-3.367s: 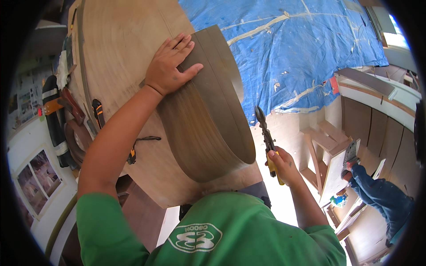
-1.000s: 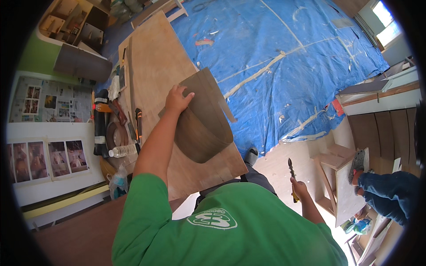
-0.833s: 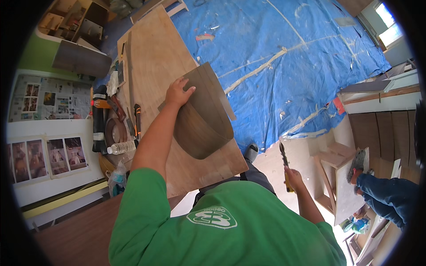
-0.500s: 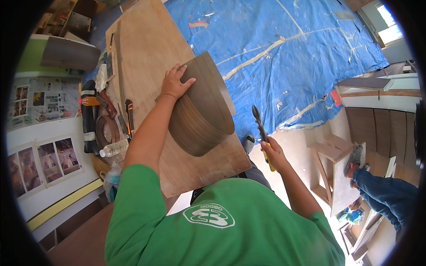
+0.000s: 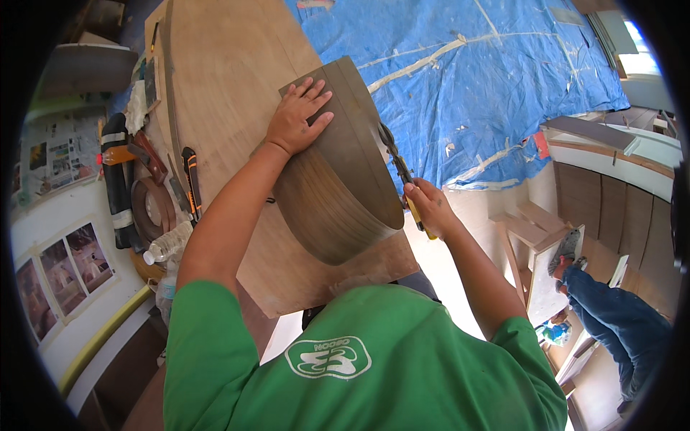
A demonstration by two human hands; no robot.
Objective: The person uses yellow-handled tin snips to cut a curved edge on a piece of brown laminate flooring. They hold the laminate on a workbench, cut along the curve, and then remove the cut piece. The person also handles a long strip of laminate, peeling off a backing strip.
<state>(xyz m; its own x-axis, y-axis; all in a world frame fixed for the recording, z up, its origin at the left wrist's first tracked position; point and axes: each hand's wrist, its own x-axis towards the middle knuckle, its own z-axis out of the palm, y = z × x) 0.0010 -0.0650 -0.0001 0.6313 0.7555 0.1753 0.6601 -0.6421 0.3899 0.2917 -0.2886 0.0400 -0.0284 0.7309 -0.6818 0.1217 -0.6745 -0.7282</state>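
Observation:
A brown wood-grain sheet, curled over at its near end, rests on a plywood board. My left hand lies flat on the sheet's far part, fingers spread and pressing down. At the sheet's right edge, my right hand grips yellow-handled snips. Their dark jaws point away from me and lie along that edge. Whether the blades are around the edge or only beside it, I cannot tell.
Left of the board lie an orange-and-black utility knife, a roll of brown strip and a plastic bottle. Blue sheeting covers the floor beyond. Another person's legs are at the right, near a wooden frame.
My right hand has brought the snips up to the sheet's right edge; before, they were held apart from it. My left hand now lies flatter and further onto the sheet.

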